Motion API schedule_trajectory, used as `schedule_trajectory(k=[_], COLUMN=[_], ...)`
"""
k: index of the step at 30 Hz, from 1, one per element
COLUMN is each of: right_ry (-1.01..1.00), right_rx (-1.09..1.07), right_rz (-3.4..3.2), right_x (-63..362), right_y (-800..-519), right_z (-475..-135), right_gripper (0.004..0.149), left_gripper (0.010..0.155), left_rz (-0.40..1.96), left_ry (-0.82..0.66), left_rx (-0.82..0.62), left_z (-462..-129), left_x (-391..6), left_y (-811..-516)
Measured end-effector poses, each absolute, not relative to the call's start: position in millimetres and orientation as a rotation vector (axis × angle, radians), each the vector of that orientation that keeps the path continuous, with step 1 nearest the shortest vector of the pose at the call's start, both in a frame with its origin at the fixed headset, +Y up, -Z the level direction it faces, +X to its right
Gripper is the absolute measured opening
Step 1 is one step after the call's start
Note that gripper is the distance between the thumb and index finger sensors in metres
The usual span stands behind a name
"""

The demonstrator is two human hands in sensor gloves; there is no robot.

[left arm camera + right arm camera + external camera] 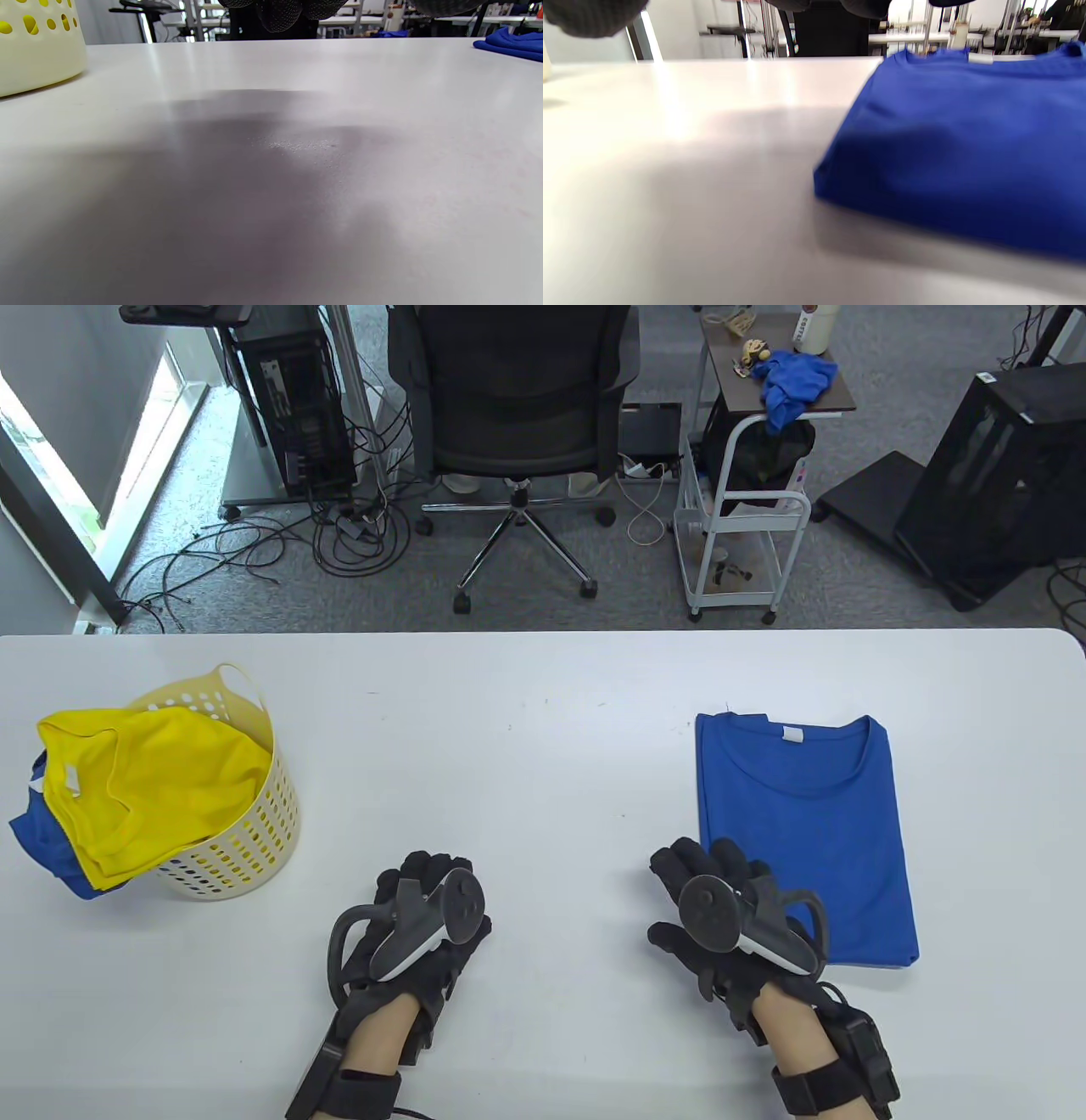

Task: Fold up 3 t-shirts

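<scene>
A folded blue t-shirt (806, 831) lies flat on the white table (526, 712) at the right, collar away from me; it also shows in the right wrist view (958, 140). A yellow t-shirt (144, 789) and another blue one (47, 848) hang out of a pale yellow perforated basket (246, 848) at the left; the basket's wall shows in the left wrist view (34, 46). My left hand (433, 891) hovers over bare table, empty, fingers loosely spread. My right hand (704, 874) is at the blue shirt's lower left edge, fingers spread, gripping nothing.
Beyond the table's far edge stand an office chair (517, 415), a white trolley (738, 543) with a blue cloth (793, 386) on top, computer towers and floor cables. Bare table lies between the basket and the folded shirt.
</scene>
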State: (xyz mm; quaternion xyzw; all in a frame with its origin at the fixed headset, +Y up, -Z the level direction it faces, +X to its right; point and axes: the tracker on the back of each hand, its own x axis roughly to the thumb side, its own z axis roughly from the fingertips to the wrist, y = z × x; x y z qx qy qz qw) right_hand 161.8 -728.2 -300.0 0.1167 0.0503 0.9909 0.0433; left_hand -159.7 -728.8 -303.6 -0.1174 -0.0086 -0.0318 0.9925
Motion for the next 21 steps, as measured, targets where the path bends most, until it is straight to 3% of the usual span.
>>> schedule_trajectory(k=[3, 7, 12, 16, 21], right_ry=[0.228, 0.161, 0.123, 0.116, 0.113], right_rx=[0.354, 0.353, 0.400, 0.417, 0.409], right_rz=[2.998, 2.939, 2.882, 2.860, 2.841], right_x=[168.6, 173.1, 171.5, 171.0, 174.1], right_y=[-735.8, -730.8, -724.9, -722.2, -720.8], right_z=[-299.9, -297.2, -292.8, -292.2, -292.8], right_gripper=[0.076, 0.077, 0.076, 0.075, 0.075], left_gripper=[0.075, 0.074, 0.070, 0.065, 0.060], left_rz=[-0.095, -0.137, -0.130, -0.283, -0.386], left_ry=[0.009, 0.022, 0.069, 0.233, 0.443], left_rx=[-0.223, -0.212, -0.044, 0.000, -0.041], left_z=[-306.4, -305.4, -305.1, -304.4, -299.6], left_x=[-161.0, -159.4, -173.4, -219.3, -278.8], left_y=[-730.7, -727.1, -662.9, -610.7, -594.0])
